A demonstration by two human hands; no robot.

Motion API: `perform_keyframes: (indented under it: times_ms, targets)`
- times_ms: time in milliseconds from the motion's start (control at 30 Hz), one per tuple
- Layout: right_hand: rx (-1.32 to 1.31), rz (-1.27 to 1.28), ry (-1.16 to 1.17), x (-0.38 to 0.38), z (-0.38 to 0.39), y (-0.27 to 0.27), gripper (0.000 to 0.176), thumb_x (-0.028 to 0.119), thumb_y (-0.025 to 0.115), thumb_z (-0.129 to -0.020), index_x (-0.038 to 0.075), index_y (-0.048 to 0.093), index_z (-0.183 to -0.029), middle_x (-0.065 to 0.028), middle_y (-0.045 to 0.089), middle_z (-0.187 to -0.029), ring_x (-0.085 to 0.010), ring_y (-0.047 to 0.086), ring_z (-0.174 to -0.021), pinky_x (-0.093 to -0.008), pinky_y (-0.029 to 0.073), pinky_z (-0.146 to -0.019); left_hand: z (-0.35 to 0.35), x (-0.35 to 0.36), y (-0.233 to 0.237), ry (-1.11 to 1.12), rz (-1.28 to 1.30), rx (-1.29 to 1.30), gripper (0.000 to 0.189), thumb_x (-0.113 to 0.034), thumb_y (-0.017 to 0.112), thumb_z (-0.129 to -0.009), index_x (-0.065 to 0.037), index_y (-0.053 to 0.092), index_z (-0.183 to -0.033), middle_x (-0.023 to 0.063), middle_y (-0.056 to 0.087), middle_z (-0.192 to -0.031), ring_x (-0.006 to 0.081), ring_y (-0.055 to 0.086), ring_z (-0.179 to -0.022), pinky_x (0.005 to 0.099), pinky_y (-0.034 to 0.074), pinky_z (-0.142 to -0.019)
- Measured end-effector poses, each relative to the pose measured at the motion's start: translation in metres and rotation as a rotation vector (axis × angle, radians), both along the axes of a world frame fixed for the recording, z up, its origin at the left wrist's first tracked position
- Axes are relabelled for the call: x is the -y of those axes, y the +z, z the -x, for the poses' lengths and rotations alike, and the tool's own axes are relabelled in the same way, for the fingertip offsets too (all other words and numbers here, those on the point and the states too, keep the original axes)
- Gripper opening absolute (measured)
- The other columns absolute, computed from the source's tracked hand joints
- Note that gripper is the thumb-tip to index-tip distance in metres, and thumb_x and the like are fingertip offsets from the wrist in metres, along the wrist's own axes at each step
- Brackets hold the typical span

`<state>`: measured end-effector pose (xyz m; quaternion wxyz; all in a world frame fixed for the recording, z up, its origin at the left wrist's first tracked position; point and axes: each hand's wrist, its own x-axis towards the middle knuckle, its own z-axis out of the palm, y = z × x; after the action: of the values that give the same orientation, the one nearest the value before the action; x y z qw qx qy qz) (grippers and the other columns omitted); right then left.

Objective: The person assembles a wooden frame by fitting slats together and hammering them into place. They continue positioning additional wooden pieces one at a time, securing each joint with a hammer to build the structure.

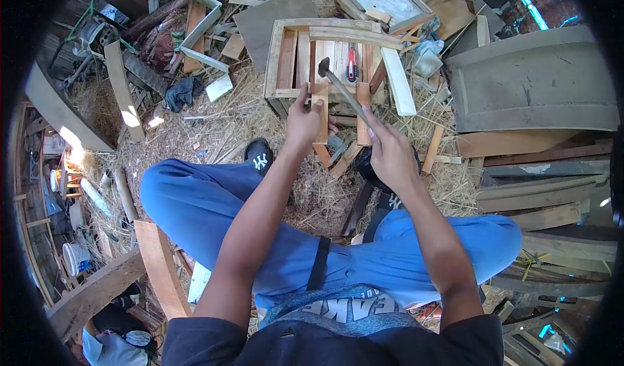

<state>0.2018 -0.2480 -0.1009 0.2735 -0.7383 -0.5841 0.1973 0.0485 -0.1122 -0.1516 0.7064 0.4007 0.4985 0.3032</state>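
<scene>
In front of me stands a wooden frame box (270, 67) with slats across its inside. My left hand (304, 122) grips a short wooden slat (321, 129) at the box's near edge, thumb and fingers on either side of it. A hammer (344, 91) is held by its handle in my right hand (394, 158), its head up over the box to the left. A second wooden slat (363, 122) juts toward me from the same edge, beside the right fingertips. On the box's slats lies a red-and-black handled tool (351, 64).
Straw and wood scraps cover the ground (214, 122). A white board (398, 83) leans at the box's right side. Large curved panels (533, 83) and stacked planks (539, 203) fill the right. My bent legs (201, 197) lie on both sides, with a plank (159, 262) at left.
</scene>
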Motion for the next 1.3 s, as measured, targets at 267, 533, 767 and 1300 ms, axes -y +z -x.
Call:
perform_keyframes:
  times_ms: [267,533,767,1300]
  targets:
    - [0.109,0.056,0.048,0.003,0.005,-0.009,0.064,0.005,0.055,-0.095,0.022,0.043,-0.156,-0.0259,0.065,-0.1,-0.0468,0.067,-0.085,-0.0552,0.055,-0.079,0.0,-0.004,-0.009,-0.001,0.003,-0.018,0.063,-0.01,0.054,-0.105,-0.002,0.025,-0.16,0.015,0.069,-0.077,0.0236,0.066,-0.055,0.0357,0.054,-0.049]
    - [0.208,0.133,0.024,-0.001,0.006,0.001,0.074,0.001,0.058,-0.089,0.024,0.04,-0.157,-0.0247,0.065,-0.097,-0.0458,0.069,-0.083,-0.0543,0.057,-0.075,-0.002,-0.002,-0.006,0.031,0.017,0.005,0.061,-0.009,0.054,-0.105,-0.001,0.025,-0.159,0.0162,0.068,-0.075,0.0248,0.064,-0.052,0.0364,0.053,-0.048]
    - [0.211,0.127,0.034,0.0,0.004,-0.004,0.07,0.003,0.057,-0.091,0.023,0.041,-0.157,-0.0229,0.065,-0.095,-0.0461,0.068,-0.084,-0.0561,0.056,-0.077,-0.002,-0.003,-0.006,0.018,0.024,-0.002,0.061,-0.01,0.054,-0.105,-0.001,0.025,-0.158,0.017,0.067,-0.071,0.0254,0.064,-0.051,0.0378,0.053,-0.047]
    - [0.234,0.111,0.016,-0.005,0.001,0.001,0.062,0.006,0.055,-0.095,0.024,0.045,-0.154,-0.0241,0.067,-0.096,-0.0451,0.07,-0.082,-0.0545,0.056,-0.072,-0.001,-0.003,-0.006,0.0,0.016,0.016,0.064,-0.012,0.052,-0.107,-0.001,0.018,-0.161,0.0179,0.067,-0.072,0.0251,0.064,-0.052,0.0363,0.053,-0.047]
